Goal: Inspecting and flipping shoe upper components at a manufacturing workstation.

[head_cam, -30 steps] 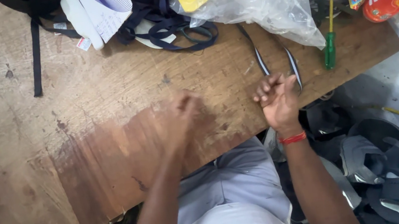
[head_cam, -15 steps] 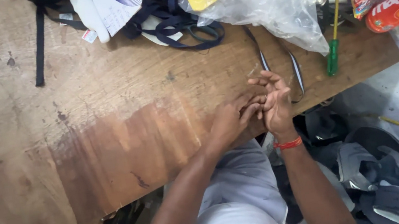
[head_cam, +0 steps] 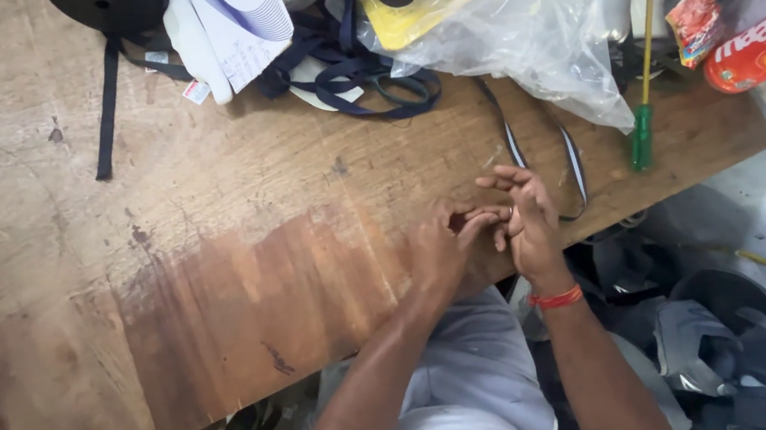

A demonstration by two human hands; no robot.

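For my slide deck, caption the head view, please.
Left hand and right hand meet fingertip to fingertip over a worn wooden table.

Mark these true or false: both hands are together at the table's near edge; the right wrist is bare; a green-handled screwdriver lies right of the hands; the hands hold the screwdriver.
1. The left hand and right hand meet at the near edge of the wooden table: true.
2. The right wrist is bare: false, it wears an orange band.
3. A green-handled screwdriver lies right of the hands: true.
4. The hands hold the screwdriver: false, it lies apart, untouched.
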